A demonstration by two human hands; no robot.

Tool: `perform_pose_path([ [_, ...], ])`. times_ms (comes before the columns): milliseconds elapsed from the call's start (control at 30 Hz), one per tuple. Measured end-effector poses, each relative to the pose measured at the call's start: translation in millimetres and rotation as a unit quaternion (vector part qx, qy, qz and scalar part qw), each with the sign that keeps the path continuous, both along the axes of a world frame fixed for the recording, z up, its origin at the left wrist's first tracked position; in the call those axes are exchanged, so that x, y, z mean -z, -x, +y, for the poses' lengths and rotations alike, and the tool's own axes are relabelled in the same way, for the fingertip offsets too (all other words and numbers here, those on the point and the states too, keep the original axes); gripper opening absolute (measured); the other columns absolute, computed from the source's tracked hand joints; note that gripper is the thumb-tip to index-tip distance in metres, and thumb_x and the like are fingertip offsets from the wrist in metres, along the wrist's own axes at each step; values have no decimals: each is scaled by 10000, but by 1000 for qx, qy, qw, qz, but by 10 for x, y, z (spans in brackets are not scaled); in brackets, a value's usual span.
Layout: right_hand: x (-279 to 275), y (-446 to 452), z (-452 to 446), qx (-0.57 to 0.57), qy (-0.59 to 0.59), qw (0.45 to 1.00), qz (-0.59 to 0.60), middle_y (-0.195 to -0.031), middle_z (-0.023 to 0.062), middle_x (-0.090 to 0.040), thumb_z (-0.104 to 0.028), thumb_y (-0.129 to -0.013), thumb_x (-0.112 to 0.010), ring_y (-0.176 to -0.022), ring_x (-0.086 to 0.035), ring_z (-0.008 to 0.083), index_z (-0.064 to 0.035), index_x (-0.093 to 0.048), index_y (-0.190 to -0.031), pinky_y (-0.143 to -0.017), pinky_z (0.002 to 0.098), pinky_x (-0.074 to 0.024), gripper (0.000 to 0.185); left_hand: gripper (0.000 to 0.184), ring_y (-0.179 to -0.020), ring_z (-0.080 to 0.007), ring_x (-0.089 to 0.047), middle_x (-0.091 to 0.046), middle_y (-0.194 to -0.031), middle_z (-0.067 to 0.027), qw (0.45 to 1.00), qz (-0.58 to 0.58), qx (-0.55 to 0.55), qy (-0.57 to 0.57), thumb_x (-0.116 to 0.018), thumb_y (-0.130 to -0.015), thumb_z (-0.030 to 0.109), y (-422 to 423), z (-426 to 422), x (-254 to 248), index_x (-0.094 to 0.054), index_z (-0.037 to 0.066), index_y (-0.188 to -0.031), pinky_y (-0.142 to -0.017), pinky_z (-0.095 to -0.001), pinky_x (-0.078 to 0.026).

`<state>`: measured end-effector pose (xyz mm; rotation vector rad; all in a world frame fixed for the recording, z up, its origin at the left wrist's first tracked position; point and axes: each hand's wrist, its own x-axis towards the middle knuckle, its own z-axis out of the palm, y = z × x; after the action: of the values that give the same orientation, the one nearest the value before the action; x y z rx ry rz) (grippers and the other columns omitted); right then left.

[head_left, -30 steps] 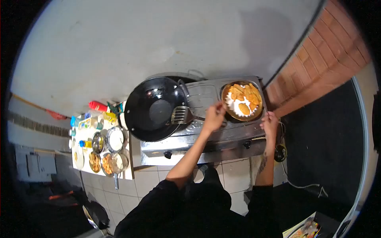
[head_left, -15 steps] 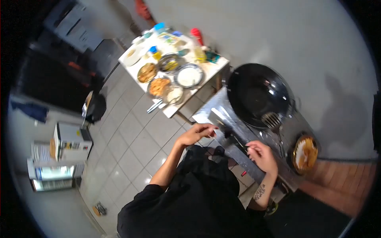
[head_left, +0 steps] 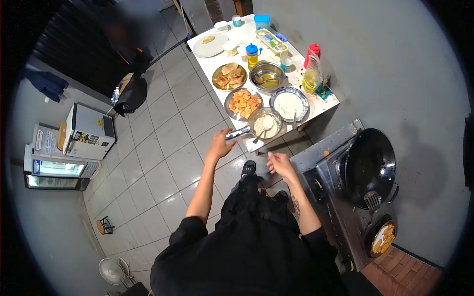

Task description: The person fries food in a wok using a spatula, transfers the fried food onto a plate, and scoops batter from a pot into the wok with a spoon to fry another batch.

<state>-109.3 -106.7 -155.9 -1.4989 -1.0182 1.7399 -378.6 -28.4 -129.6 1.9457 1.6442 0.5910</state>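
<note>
My left hand [head_left: 221, 144] is at the end of the metal handle of a pan [head_left: 265, 123] holding a pale mixture and a spoon; its fingers are curled around or beside the handle tip. To the right, my right hand [head_left: 280, 164] hangs over the floor near the stove corner, fingers loosely bent and apart, holding nothing. Around the pan stand a bowl of orange cubes [head_left: 244, 103], a plate of white cream [head_left: 290, 105], a plate of browned pieces [head_left: 229, 77] and a steel bowl with yellow liquid [head_left: 267, 77].
A black wok [head_left: 368, 163] with a slotted spatula [head_left: 372, 201] sits on the stove [head_left: 323, 197], beside a pan of food [head_left: 382, 239]. On the white table [head_left: 317, 114] are a red bottle [head_left: 312, 55] and a blue-capped oil bottle [head_left: 252, 55].
The view has turned from the stove to the table. Both hands have left the stove area, and my left hand has reached the pan handle.
</note>
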Motion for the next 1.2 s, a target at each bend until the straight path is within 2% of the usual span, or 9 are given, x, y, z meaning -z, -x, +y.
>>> perform_pose_path([
  [100,51,369,417,100,167,978,78,-827,133,-669,-371,-939,-576,-629,-633,173,42,-569,-979,-569,296,-541,415,499,-1005,-345,-621,-644,-1078,-208,985,75,102,114,-729,-783,370,12,469,376,-620,60,-1159,-888,-406,-477],
  [233,257,691,662,198,180,942,203,-861,166,-680,-349,-934,-588,-646,-658,222,40,-559,-1010,-615,331,-569,398,525,-775,-258,-679,-686,-802,-154,955,5,175,238,-758,-760,427,-136,812,386,-649,33,-1088,-735,-376,-533],
  [367,623,776,699,299,178,918,191,-715,108,-642,-222,-907,-624,-552,-616,200,5,-605,-854,-495,313,-527,233,299,-542,-80,-552,-579,-622,-12,803,-290,157,497,-683,-883,319,-204,864,480,-612,32,-834,-462,-228,-419],
  [433,770,749,709,320,187,922,113,-665,114,-620,-147,-887,-605,-551,-590,218,11,-606,-780,-500,361,-474,191,279,-460,-66,-470,-529,-571,15,786,-273,204,516,-683,-883,310,-192,902,518,-603,47,-833,-418,-233,-362],
  [500,944,718,668,392,14,893,-220,-617,131,-584,-107,-868,-574,-579,-579,254,29,-584,-712,-551,411,-435,207,260,-435,-59,-442,-493,-550,27,792,-262,208,510,-669,-892,288,-191,875,508,-594,45,-837,-406,-232,-339],
  [600,464,543,693,340,-14,866,-366,-613,157,-570,-115,-875,-551,-598,-562,291,40,-571,-700,-596,430,-410,235,238,-440,-55,-417,-468,-562,36,825,-258,201,461,-636,-909,262,-165,763,268,-573,41,-848,-402,-232,-318],
  [733,93,529,699,309,-98,895,-306,-596,138,-553,-140,-894,-551,-571,-516,229,26,-578,-708,-573,381,-395,251,295,-440,-51,-399,-452,-564,49,848,-235,200,431,-633,-916,284,-125,813,-162,-570,23,-1038,-411,-235,-325],
  [933,-472,488,692,352,-149,912,-146,-562,-50,-403,-148,-949,-534,-544,-348,51,-11,-549,-665,-485,259,-255,316,282,-487,-41,-390,-435,-593,55,857,-226,265,381,-607,-936,259,-91,923,-630,-557,14,-1068,-436,-227,-315],
  [1200,-1232,267,338,384,-116,915,-44,-532,-73,-378,-178,-952,-550,-475,-328,14,-49,-546,-656,-428,226,-233,323,227,-485,-51,-400,-446,-608,33,822,-249,313,405,-569,-962,229,-301,897,-1072,-527,22,-1043,-433,-228,-334],
])
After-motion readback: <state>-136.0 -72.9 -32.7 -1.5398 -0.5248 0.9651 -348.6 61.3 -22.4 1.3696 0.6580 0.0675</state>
